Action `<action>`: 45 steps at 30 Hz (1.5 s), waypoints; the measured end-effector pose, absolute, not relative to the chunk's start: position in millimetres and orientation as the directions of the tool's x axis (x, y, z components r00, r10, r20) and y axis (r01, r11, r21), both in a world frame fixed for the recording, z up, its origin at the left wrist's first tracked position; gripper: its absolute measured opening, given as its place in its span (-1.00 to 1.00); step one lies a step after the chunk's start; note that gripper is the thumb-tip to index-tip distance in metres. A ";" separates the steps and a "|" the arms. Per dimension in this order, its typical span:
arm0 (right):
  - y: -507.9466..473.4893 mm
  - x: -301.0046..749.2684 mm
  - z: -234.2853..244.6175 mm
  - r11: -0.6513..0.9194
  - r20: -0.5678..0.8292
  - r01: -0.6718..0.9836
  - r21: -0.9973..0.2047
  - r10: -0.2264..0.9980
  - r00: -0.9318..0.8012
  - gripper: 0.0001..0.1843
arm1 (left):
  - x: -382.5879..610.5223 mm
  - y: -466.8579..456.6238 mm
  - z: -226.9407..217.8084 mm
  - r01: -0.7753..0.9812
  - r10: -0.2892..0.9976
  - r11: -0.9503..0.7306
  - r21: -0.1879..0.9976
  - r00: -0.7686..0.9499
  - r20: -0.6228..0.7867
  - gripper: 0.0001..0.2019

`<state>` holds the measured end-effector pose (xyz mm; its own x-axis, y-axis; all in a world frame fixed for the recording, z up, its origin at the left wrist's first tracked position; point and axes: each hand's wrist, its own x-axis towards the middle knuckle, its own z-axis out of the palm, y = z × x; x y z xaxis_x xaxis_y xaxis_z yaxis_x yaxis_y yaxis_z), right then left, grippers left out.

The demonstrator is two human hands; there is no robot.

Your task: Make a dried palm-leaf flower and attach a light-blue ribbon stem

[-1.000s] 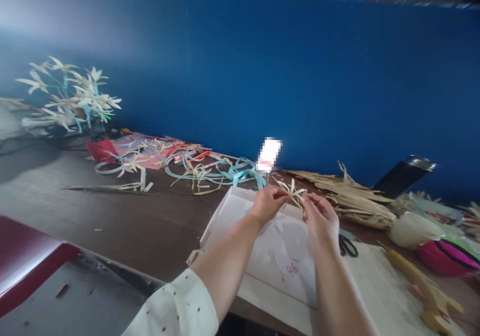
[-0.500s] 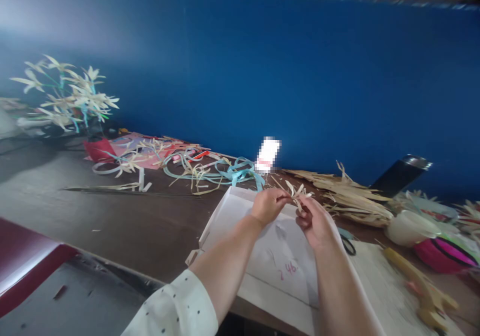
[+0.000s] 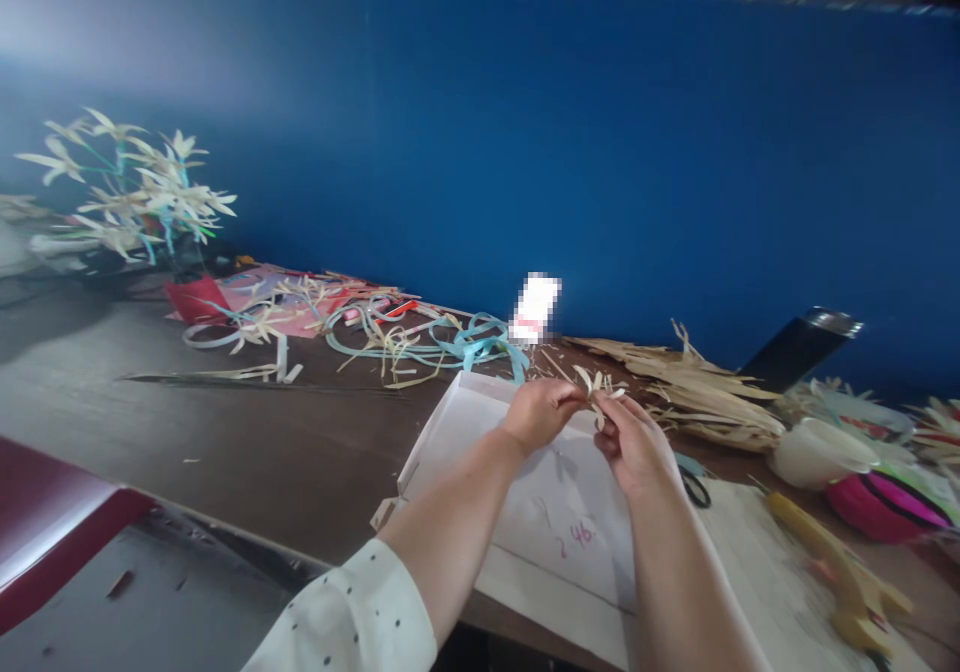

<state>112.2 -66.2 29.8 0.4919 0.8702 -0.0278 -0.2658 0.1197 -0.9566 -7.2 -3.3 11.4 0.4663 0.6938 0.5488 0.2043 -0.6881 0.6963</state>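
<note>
A small, pale, narrow-petalled flower (image 3: 595, 383), splayed open, is pinched in the fingers (image 3: 616, 410).

I can see room for the left hand (image 3: 538, 418) to swing over the near left of the dark table (image 3: 225, 467); farther off, tangled blue strips (image 3: 491, 340) get in the way. The blue wall (image 3: 615, 152) closes the far side, and right of the right hand (image 3: 637, 442), dry leaves (image 3: 694, 382) and a leaning black flask (image 3: 791, 352) crowd the passage.

Flower (image 3: 598, 382) between my left hand (image 3: 541, 414) and my right hand (image 3: 636, 444), over the box (image 3: 517, 552) | ribbons (image 3: 475, 349) behind box, leftward | potted flowers (image 3: 178, 198) far left | leaves (image 3: 701, 400) behind my right hand | bottle (image 3: 796, 352) to their right
</note>
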 end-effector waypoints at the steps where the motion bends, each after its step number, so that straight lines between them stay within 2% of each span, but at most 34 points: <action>1: -66.1 112.0 29.8 0.119 -0.027 -0.262 -0.958 0.869 0.494 -0.68 | -7.2 -3.4 11.8 0.205 0.694 -0.687 0.697 0.468 0.547 -0.84; 12: -64.9 114.2 27.9 0.129 -0.048 -0.331 -0.935 0.878 0.476 -0.70 | -8.2 -4.5 15.2 0.205 0.665 -0.711 0.673 0.507 0.548 -0.87; 18: -64.1 114.9 26.7 0.124 -0.035 -0.299 -0.946 0.880 0.474 -0.71 | -7.2 -4.8 14.9 0.191 0.653 -0.722 0.665 0.504 0.565 -0.88; 24: -66.4 112.9 29.7 0.133 -0.041 -0.321 -0.938 0.875 0.483 -0.71 | -5.6 -4.2 10.0 0.148 0.706 -0.669 0.729 0.434 0.560 -0.89; 28: -68.2 112.6 33.2 0.138 -0.040 -0.369 -0.919 0.899 0.436 -0.66 | -6.3 -3.5 9.5 0.148 0.744 -0.634 0.759 0.383 0.547 -0.85; 33: -68.4 111.8 34.3 0.061 -0.118 -0.421 -0.905 0.914 0.387 -0.65 | -7.4 -0.8 8.2 0.213 0.755 -0.652 0.728 0.274 0.596 -0.83; 38: -70.0 111.6 31.3 0.019 -0.092 -0.388 -0.921 0.960 0.266 -0.71 | -6.8 1.3 5.3 0.207 0.730 -0.683 0.701 0.233 0.642 -0.86; 45: -70.2 109.0 30.2 0.018 -0.064 -0.356 -0.934 0.974 0.216 -0.76 | -7.1 0.1 7.1 0.211 0.699 -0.715 0.666 0.225 0.679 -0.88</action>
